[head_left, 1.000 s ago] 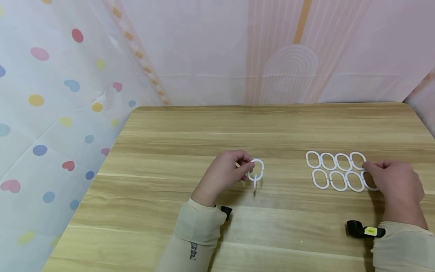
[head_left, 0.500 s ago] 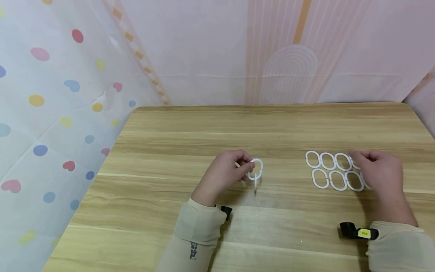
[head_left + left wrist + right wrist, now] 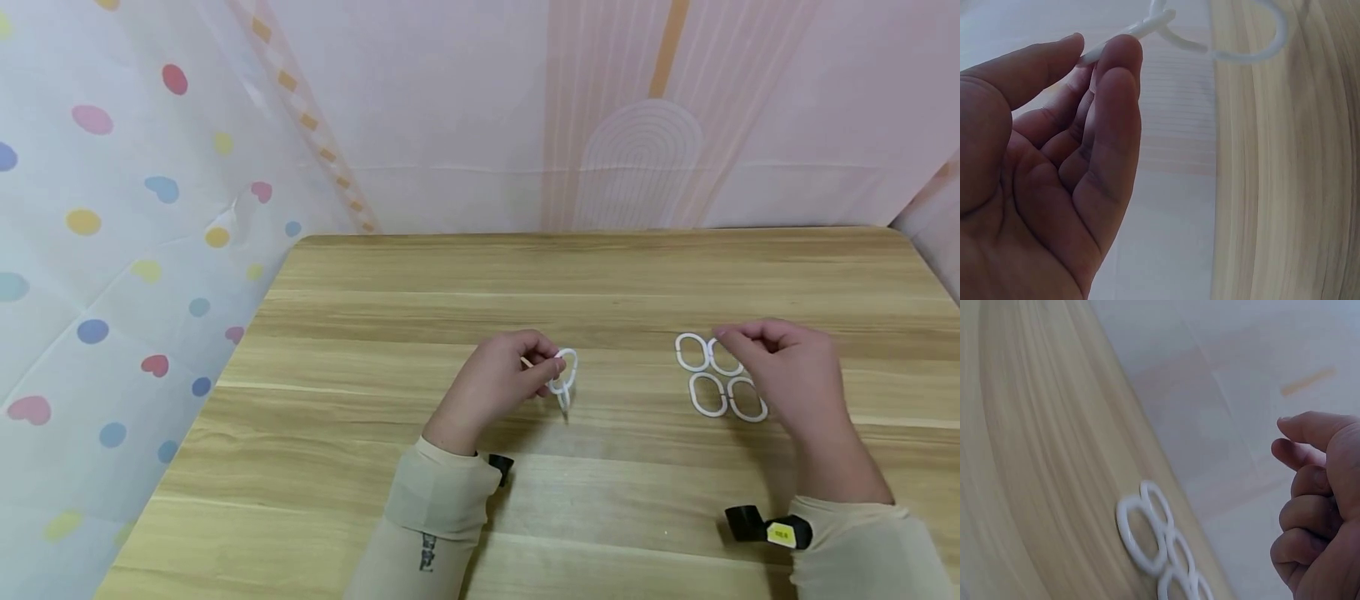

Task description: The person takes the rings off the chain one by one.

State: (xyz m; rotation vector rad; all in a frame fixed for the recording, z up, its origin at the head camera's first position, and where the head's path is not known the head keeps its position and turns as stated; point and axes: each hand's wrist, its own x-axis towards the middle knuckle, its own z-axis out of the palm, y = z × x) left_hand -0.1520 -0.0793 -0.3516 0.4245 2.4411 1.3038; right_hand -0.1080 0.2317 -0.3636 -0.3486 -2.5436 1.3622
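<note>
In the head view my left hand (image 3: 498,379) pinches a white oval plastic chain link (image 3: 573,367) between thumb and fingers, above the table. A second white link (image 3: 564,402) hangs from it, looped through; in the left wrist view this hanging link (image 3: 1247,59) curves in front of the table edge. My right hand (image 3: 791,375) hovers over white oval links (image 3: 707,394) laid in two rows at the right. Its thumb and index finger are slightly parted with nothing between them, the other fingers curled. It hides the right-hand links of the rows in the head view.
The links lie on a wood-grain table (image 3: 420,292). A pale patterned cloth (image 3: 465,108) rises behind the table, and a dotted one (image 3: 135,250) stands at the left. Black wrist devices (image 3: 768,527) sit at both cuffs.
My right hand has moved left along the rows of links, covering more of them. My left hand stays in place; the links it holds have turned slightly.
</note>
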